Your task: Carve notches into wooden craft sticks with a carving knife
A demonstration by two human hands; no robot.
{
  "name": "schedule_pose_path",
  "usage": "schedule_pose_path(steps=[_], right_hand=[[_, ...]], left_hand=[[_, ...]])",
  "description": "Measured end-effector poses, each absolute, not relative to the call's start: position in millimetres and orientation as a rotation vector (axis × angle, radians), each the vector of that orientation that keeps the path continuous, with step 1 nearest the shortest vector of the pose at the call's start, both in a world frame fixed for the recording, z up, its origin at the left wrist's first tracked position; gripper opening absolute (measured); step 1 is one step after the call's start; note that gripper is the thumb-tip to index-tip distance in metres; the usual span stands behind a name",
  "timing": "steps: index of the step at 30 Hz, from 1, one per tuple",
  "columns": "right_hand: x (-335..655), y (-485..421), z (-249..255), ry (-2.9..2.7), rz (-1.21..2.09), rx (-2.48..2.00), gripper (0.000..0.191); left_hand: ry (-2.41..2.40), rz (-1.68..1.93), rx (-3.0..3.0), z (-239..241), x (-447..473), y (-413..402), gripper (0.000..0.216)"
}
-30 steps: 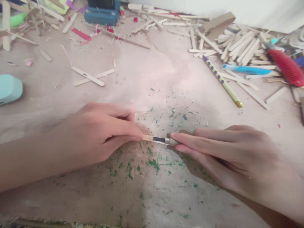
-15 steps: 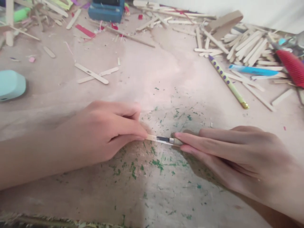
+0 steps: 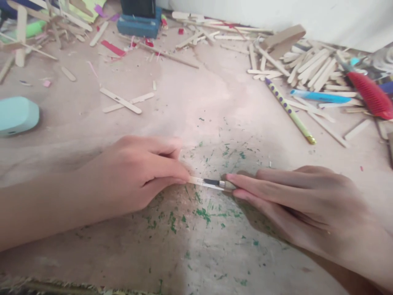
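Observation:
My left hand (image 3: 147, 172) pinches the left end of a pale popsicle stick (image 3: 194, 180) close to the tabletop. From the other side, my right hand (image 3: 303, 200) grips a craft knife (image 3: 222, 184) by its metal collar, fingers pressed together around it. Its dark blade lies along the stick, the tip pointing toward my left fingertips. Small marks show on the stick near the blade tip, too blurred to make out. The stick's right end is hidden under the knife and my right fingers. Green flecks (image 3: 202, 213) mark the table around both hands.
Two crossed popsicle sticks (image 3: 121, 101) lie beyond my left hand. At far right are a dotted pencil (image 3: 290, 110), a blue pen (image 3: 321, 96), a red-handled tool (image 3: 370, 94) and a stick pile (image 3: 317, 67). A turquoise object (image 3: 18, 115) sits left; a blue stand (image 3: 139, 25) is behind.
The view has shifted slightly, so the background items sit a little lower in it. Both hands keep their grips, and the blade stays on the stick in nearly the same place.

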State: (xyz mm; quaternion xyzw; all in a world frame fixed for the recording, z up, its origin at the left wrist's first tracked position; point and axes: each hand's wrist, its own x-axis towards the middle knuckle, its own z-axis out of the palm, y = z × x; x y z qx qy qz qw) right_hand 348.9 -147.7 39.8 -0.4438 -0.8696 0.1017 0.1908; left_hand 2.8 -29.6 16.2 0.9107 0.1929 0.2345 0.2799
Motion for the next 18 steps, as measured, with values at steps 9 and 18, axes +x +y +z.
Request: schedule_pose_path(steps=[9, 18], right_hand=[[349.4, -150.2, 38.4, -2.436, 0.288, -1.254, 0.024], [347.0, -147.9, 39.7, -2.448, 0.253, -1.248, 0.022]], left_hand=[[0.513, 0.600, 2.481, 20.6, 6.8, -28.9, 0.037], [0.541, 0.565, 2.589, 32.9, 8.9, -30.7, 0.047]])
